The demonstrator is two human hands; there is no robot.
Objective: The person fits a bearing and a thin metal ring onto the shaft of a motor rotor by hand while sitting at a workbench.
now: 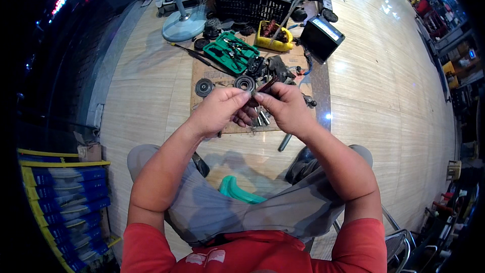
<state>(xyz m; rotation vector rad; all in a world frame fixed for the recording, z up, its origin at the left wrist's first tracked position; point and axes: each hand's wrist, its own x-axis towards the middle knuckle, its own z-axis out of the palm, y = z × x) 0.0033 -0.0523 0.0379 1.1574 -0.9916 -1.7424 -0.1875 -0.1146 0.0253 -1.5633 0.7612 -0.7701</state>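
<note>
My left hand [222, 108] and my right hand [285, 106] meet over a cardboard sheet [232, 127], thumbs nearly touching. My left hand is closed, thumb against fingers; whatever it pinches is too small to make out. A thin, dark reddish strip-like piece [268, 85] sticks out of my closed right hand. Just beyond my left fingertips is a round, grooved metal ring [244, 83], and I cannot tell whether they touch it. A dark pulley-like disc [203, 87] lies left of it. Below my fingers lie shiny metal cylinders [264, 118], partly hidden.
Farther out on the cardboard lies an open green tool case [231, 53]. Beyond it stand a cut yellow container [273, 36] with parts inside, a black box-shaped battery [322, 39] and black crates [250, 7]. A round stand base [184, 24] is at the far left.
</note>
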